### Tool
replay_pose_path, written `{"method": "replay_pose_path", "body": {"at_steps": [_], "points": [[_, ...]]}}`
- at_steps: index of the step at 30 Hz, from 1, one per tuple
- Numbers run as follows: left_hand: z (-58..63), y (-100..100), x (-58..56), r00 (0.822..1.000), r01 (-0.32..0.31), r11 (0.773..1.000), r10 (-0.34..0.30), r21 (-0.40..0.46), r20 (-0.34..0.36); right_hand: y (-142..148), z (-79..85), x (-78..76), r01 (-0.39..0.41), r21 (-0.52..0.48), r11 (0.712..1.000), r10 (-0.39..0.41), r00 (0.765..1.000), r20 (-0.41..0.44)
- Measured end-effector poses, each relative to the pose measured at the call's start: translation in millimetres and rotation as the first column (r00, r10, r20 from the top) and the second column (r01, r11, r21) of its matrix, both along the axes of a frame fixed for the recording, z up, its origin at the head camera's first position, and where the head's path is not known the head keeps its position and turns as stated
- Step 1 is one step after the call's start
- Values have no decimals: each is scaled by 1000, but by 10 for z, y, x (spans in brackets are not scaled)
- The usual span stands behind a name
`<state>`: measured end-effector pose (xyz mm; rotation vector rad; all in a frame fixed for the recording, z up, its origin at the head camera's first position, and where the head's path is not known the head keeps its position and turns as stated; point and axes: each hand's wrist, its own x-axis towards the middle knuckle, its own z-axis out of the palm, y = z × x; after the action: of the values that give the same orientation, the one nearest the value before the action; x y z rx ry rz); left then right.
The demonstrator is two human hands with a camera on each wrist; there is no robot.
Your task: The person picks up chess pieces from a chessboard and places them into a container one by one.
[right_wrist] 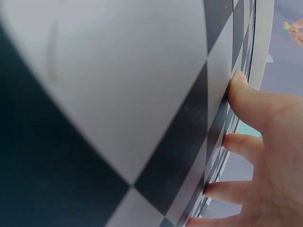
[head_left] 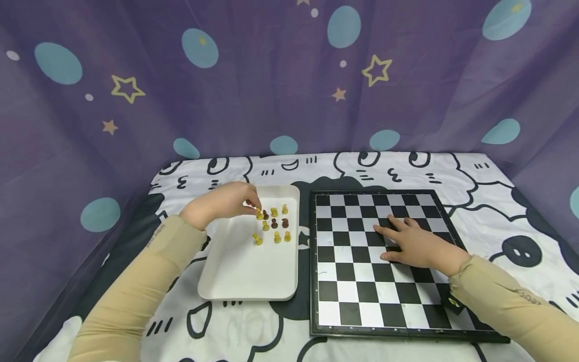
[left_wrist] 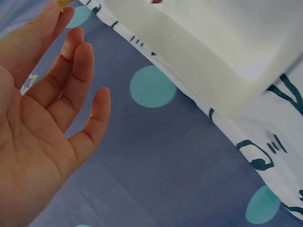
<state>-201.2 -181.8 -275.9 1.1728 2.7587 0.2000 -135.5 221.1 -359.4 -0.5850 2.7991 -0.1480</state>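
Note:
My left hand [head_left: 226, 202] is over the far part of a white tray [head_left: 244, 279] and pinches a yellow chess piece [right_wrist: 287, 26] between thumb and forefinger. In the left wrist view only the edge of that piece shows at the fingertips, while the other fingers are loosely bent. Several yellow and dark red chess pieces, among them a yellow pawn [head_left: 277, 238] and a dark red knight [head_left: 285, 223], stand in the tray close by. My right hand [head_left: 418, 246] rests with spread fingers on a black-and-white chessboard [head_left: 346, 291], holding nothing.
The tray lies left of the board, a narrow gap between them. Both are on a white and black cartoon-print cloth [head_left: 253, 332]. Behind stands a purple curtain [head_left: 271, 100] with stars and teal spots. A small black device [head_left: 454, 303] sits under the right wrist.

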Motion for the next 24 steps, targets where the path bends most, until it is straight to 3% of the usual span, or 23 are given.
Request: {"method": "replay_pose_path", "body": {"at_steps": [9,16,24], "points": [[-108,-114,-82,992,-94,996,93,-2,81,-5,-13,15,5,-9,1000,-4,1000,13],[-177,-177,-143,970,-194,980,199,-47,142,-6,-5,13,5,-4,1000,-5,1000,13],[-245,-169,-231,960,-218,973,227,-75,161,-22,21,23,2,-1,1000,-2,1000,8]]}}
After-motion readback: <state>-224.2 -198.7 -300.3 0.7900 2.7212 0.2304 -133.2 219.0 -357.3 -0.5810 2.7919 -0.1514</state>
